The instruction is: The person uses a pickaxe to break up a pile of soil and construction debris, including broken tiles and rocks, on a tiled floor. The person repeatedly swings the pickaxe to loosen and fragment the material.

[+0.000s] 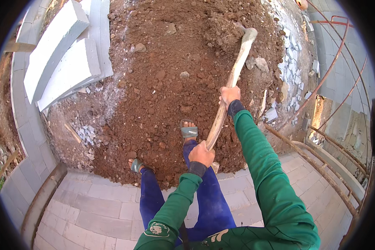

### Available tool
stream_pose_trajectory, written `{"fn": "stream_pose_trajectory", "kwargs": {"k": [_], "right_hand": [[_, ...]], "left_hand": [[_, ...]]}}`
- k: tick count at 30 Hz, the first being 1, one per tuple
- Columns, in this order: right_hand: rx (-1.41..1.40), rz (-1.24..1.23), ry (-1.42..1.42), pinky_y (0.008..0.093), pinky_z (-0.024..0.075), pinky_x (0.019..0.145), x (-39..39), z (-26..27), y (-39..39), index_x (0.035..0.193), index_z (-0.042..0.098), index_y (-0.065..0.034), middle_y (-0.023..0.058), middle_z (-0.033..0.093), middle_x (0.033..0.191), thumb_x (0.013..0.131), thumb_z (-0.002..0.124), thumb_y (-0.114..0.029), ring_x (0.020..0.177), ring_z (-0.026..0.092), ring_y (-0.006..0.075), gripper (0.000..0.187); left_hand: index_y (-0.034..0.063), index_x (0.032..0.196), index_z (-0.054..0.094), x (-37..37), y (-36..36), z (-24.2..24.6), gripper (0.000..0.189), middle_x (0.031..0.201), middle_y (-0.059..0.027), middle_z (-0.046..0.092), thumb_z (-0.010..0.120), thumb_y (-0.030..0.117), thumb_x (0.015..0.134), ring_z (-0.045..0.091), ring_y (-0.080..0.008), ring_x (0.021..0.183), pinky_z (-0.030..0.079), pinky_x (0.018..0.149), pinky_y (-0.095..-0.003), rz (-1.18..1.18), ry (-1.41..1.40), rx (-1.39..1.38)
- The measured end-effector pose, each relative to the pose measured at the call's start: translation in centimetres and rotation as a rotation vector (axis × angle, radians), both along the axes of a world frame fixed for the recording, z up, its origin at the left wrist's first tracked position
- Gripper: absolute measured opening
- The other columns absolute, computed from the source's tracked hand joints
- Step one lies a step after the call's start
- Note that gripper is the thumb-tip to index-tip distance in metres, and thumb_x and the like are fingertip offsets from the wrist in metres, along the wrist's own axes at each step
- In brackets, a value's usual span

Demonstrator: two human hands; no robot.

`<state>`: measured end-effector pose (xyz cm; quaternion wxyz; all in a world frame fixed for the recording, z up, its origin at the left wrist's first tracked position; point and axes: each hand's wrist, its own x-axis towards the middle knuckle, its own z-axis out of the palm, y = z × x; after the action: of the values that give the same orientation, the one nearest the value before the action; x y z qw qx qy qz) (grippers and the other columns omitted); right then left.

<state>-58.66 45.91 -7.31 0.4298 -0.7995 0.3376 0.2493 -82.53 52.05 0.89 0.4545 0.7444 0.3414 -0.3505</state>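
Both my hands grip the wooden handle (237, 67) of a digging hoe. My left hand (202, 153) is closed around the handle's lower end, near my thigh. Farther up the shaft, my right hand (229, 94) is wrapped around its middle. The handle slants up and to the right to a thick knobbed head end (249, 32), which rests at a mound of loose brown soil (222, 34). The hoe's blade is mostly hidden in or behind the soil. My feet, in grey slide sandals (189, 132), stand on the dirt.
White lightweight blocks (57, 47) lie stacked at the upper left. Broken block pieces (290, 59) line the right side, with stones (262, 64) beside the handle. Bent metal rods (328, 75) and a rusty pipe frame (312, 168) stand at the right. Block walls (93, 209) edge the soil.
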Motion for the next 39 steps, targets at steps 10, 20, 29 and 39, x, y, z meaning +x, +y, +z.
{"fn": "stream_pose_trajectory", "kwargs": {"k": [10,20,29,39], "right_hand": [[0.035,-0.109,0.246,0.0401,0.052,0.042,-23.5,0.7,12.6,0.094,0.056,0.0097,0.0133,0.06,0.073,0.086,0.062,-0.005,0.052,0.061,0.0234,0.018],[0.524,-0.32,0.728,0.0401,0.0483,0.052,-50.7,4.4,26.1,0.087,0.053,-0.0051,0.0058,0.05,0.069,0.09,0.058,-0.005,0.057,0.053,0.0204,0.005],[0.764,-0.43,0.834,0.0409,0.0498,0.056,-56.9,14.0,28.2,0.091,0.049,-0.0071,0.0052,0.05,0.073,0.085,0.063,-0.002,0.06,0.055,0.0205,0.016],[0.418,-0.196,-0.218,0.0345,0.0485,0.05,-11.3,1.7,15.4,0.082,0.05,-0.006,0.0037,0.047,0.066,0.088,0.057,-0.003,0.055,0.051,0.0174,0.01]], "left_hand": [[0.0048,0.092,0.066,-20.3,14.7,7.2,0.029,0.09,-0.0209,0.07,0.069,0.029,0.077,0.067,-0.0412,0.091,0.052,0.08,-0.052,-0.042,0.139,0.084],[0.0067,0.084,0.062,-42.3,27.1,18.0,0.017,0.078,-0.0174,0.068,0.066,0.021,0.075,0.068,-0.0397,0.071,0.055,0.065,-0.0498,-0.125,0.223,0.423],[0.0084,0.074,0.055,-50.8,27.5,25.7,0.019,0.067,-0.0121,0.062,0.072,0.018,0.071,0.063,-0.0347,0.061,0.052,0.057,-0.0455,-0.125,0.167,0.566],[0.0078,0.089,0.062,-12.9,23.2,-3.8,0.015,0.083,-0.014,0.067,0.066,0.016,0.077,0.067,-0.036,0.083,0.054,0.071,-0.048,0.0,-0.596,0.251]]}}
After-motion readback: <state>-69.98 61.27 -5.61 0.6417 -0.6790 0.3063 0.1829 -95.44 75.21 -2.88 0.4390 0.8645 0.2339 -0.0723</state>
